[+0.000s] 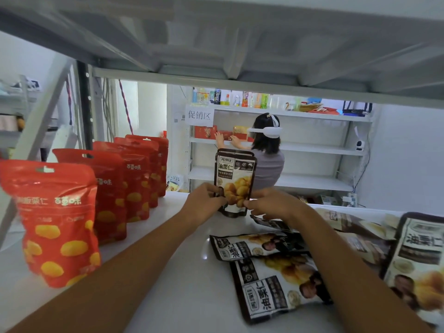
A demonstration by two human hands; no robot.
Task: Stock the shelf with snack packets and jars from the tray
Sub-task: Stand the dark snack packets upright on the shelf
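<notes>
Head view: left hand and right hand pinch the lower corners of a brown packet between them, upright on the shelf, long axis vertical, front toward camera.

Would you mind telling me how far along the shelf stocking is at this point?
Done: a row of red stand-up snack pouches stands at the left of the white shelf. In hand: the left hand and right hand pinch one dark brown chestnut packet upright. Left: several matching packets lie flat on the right. No jars or tray show.
</notes>
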